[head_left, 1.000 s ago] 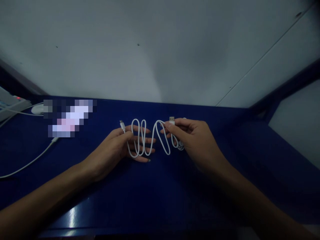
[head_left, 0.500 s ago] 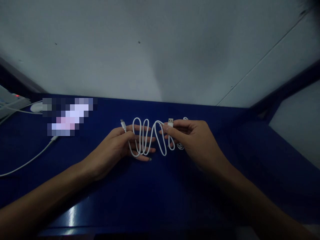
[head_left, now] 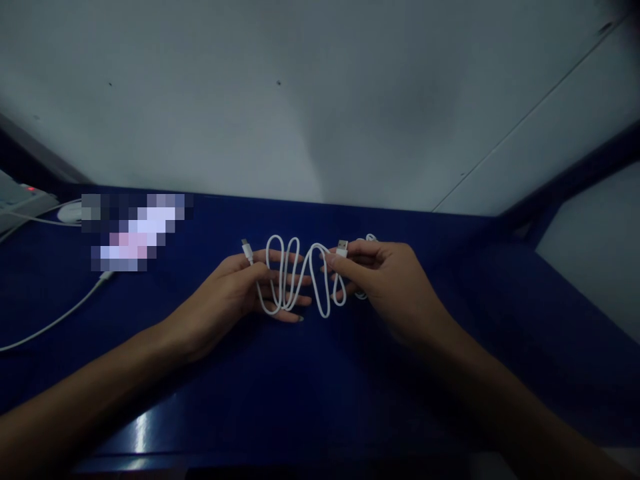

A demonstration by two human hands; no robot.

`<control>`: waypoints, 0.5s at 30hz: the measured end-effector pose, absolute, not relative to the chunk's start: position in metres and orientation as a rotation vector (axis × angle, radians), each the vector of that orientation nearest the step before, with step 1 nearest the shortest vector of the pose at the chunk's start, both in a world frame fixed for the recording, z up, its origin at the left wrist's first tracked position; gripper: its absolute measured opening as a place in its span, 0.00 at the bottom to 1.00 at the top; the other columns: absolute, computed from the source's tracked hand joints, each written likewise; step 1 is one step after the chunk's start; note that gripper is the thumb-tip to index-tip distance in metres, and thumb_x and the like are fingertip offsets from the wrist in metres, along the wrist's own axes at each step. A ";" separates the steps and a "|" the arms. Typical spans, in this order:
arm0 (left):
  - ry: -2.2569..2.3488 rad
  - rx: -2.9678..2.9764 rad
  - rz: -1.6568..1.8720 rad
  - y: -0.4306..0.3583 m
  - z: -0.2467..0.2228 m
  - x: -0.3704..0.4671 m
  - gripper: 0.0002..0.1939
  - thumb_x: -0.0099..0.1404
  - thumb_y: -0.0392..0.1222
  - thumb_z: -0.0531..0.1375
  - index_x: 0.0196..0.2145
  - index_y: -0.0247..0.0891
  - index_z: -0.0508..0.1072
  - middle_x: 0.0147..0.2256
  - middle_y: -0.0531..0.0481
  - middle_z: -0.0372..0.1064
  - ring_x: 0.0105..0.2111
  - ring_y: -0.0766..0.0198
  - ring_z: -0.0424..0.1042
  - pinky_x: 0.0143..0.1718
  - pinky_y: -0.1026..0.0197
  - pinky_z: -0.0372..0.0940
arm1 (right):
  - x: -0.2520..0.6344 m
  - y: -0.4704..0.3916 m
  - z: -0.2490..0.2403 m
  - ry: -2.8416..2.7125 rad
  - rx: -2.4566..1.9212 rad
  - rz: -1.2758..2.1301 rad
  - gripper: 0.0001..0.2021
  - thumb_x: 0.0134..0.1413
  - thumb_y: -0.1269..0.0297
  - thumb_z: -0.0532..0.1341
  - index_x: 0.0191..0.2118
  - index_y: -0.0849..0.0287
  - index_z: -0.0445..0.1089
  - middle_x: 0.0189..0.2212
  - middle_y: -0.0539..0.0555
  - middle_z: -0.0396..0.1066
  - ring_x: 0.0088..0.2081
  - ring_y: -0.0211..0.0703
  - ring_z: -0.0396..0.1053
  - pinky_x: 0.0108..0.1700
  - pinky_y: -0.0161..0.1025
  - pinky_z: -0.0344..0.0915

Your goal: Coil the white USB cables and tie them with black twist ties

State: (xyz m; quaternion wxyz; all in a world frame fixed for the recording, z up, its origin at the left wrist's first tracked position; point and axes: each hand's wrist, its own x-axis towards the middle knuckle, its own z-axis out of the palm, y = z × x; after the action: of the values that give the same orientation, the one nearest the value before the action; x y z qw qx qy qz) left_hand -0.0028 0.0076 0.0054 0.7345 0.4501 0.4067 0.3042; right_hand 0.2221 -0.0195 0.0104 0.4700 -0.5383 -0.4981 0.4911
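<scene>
A white cable [head_left: 325, 293] lies in several zigzag loops across my two hands, above a blue tabletop. Its small connector [head_left: 247, 250] sticks up by the thumb of my left hand [head_left: 250, 283], whose thumb presses the loops against the fingers spread beneath them. At the other end, the USB plug [head_left: 342, 248] points up at the fingertips of my right hand [head_left: 377, 263]. Right thumb and fingers pinch the cable there. Partly hidden behind my right hand is another coiled white cord [head_left: 371, 237].
At the left, a blurred-out lit device [head_left: 145, 233] lies on the blue table [head_left: 280, 400] with a white cord [head_left: 65, 317] attached. Beyond it are a white rounded object [head_left: 69, 213] and a box with a red light [head_left: 31, 189]. A pale wall rises behind.
The loops near my right hand have shifted slightly, with one hanging a little lower and the last one moved left. My left hand has barely moved.
</scene>
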 end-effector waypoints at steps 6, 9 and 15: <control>0.895 0.969 0.676 0.007 0.004 -0.005 0.18 0.76 0.39 0.59 0.58 0.32 0.80 0.54 0.29 0.82 0.50 0.38 0.84 0.46 0.45 0.81 | 0.221 -0.019 0.010 -1.164 -1.325 1.215 0.04 0.59 0.63 0.75 0.38 0.56 0.86 0.36 0.56 0.83 0.29 0.41 0.78 0.32 0.39 0.79; 0.889 0.985 0.671 0.008 0.004 -0.006 0.18 0.75 0.39 0.59 0.58 0.32 0.80 0.54 0.29 0.82 0.51 0.38 0.84 0.46 0.46 0.81 | 0.221 -0.018 0.009 -1.164 -1.341 1.196 0.05 0.58 0.62 0.75 0.38 0.56 0.86 0.36 0.56 0.83 0.30 0.42 0.79 0.33 0.39 0.79; 0.899 0.986 0.679 0.008 0.004 -0.004 0.18 0.74 0.36 0.58 0.57 0.31 0.80 0.51 0.29 0.83 0.49 0.38 0.85 0.44 0.45 0.82 | 0.221 -0.019 0.011 -1.182 -1.331 1.205 0.06 0.60 0.61 0.74 0.39 0.57 0.86 0.36 0.56 0.84 0.33 0.45 0.81 0.36 0.41 0.80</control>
State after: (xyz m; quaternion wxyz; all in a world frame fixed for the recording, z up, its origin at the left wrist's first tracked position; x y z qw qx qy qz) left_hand -0.0037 0.0078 0.0038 0.7328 0.4481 0.4085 0.3088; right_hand 0.2206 -0.0188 0.0105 0.4758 -0.5447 -0.4838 0.4929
